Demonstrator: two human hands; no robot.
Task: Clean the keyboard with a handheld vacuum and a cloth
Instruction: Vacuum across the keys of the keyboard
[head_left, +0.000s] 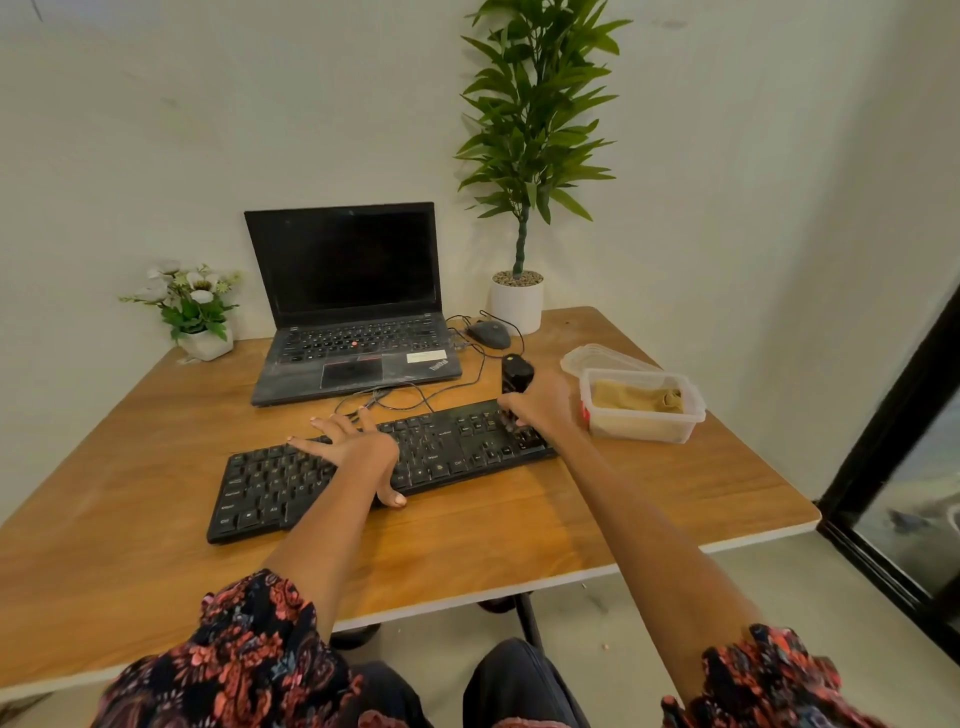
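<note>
On the wooden surface (156, 457), the left hand (358, 447) presses flat on the keyboard (441, 452); the right hand (540, 405) grips the vacuum (517, 374). Pushing hard might shift the keyboard or loosen keys.

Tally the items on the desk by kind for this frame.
Computer gear: 3 (laptop, keyboard, mouse)
Potted plants: 2 (flowers, tall plant)
Plastic container plus lid: 2
Handheld vacuum: 1
Total: 8

On the wooden worktop (156, 467), the left hand (358, 449) lies spread on the black keyboard (270, 483). The right hand (540, 405) grips a black handheld vacuum (517, 371), its nozzle seemingly touching the right-end keys. A cloth (636, 397) sits in a plastic tub (644, 426).
</note>
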